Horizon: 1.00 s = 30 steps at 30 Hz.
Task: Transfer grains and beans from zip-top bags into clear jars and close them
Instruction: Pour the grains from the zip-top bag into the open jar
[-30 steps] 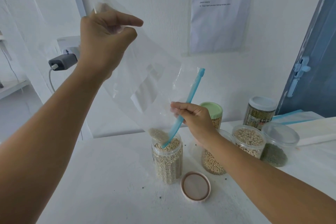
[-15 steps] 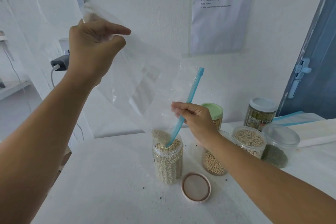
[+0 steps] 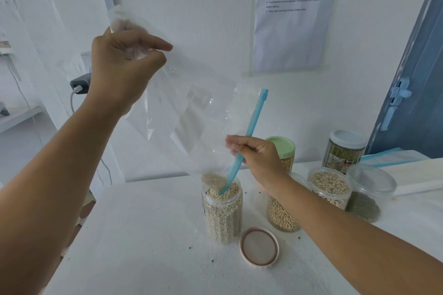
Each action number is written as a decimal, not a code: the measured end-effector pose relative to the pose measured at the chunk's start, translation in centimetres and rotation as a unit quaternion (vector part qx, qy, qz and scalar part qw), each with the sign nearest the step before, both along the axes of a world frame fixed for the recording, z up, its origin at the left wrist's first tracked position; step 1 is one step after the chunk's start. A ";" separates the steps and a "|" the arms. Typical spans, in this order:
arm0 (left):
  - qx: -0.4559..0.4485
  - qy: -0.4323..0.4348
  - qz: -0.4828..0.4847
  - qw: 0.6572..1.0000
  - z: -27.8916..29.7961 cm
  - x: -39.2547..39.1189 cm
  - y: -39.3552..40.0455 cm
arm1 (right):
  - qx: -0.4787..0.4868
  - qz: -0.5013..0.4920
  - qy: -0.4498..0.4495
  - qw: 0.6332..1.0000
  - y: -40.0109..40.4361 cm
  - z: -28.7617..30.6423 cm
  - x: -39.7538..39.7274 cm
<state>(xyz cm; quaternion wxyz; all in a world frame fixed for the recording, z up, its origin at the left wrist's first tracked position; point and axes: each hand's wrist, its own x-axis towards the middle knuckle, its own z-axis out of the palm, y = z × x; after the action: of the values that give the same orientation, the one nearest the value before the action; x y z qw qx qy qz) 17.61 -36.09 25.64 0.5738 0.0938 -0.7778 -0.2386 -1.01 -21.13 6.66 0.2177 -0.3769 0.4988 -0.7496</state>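
Item: pouring step, last grains leaving 1 zip-top bag (image 3: 191,108) into 1 open jar (image 3: 222,215), which stands on the white table (image 3: 143,246) and is filled almost to its rim with pale grain. Left hand (image 3: 124,67) pinches the bag's upturned bottom corner high, thumb and fingers closed on the plastic; right hand (image 3: 260,158) grips the bag's mouth at the blue zip strip (image 3: 247,141), fingers curled round it, the strip's lower end dipping into the jar's mouth. A small clump of grain (image 3: 212,179) sits in the bag's lowest fold, just above the rim. Handling note, as judgement: keep the mouth inside the rim, hold the bottom corner high, and shake lightly so the clump slides out; the jar is nearly full, so a slow release guards against overflow, and a few dark specks already lie on the table. Count: 1 loose lid (image 3: 259,249), pink-rimmed, lying just beside the open jar; 5 further jars near the wall, being 1 green-lidded jar (image 3: 282,151), 1 jar of round beans (image 3: 282,218) partly behind the right forearm, 1 wider jar of pale beans (image 3: 329,187), 1 white-lidded jar (image 3: 345,151) and 1 jar of green grains (image 3: 366,199) under a clear lid; 1 printed sheet (image 3: 292,14) on the wall.
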 end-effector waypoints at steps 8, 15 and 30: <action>-0.005 0.008 0.000 1.000 0.8 -0.1 0.2 | 0.002 0.004 0.004 1.000 -0.2 0.3 0.4; -0.006 0.018 0.005 1.000 1.4 0.2 -0.1 | 0.000 0.023 0.011 1.000 -0.3 0.7 1.0; -0.017 0.020 -0.013 1.000 0.9 -1.0 0.8 | 0.056 0.035 0.084 0.994 0.4 -0.2 0.9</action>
<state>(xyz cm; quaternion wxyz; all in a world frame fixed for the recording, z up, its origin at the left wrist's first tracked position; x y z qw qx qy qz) 16.65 -35.34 26.51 0.5876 0.0688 -0.7713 -0.2349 -0.12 -20.69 6.44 0.2221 -0.4433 0.5432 -0.6775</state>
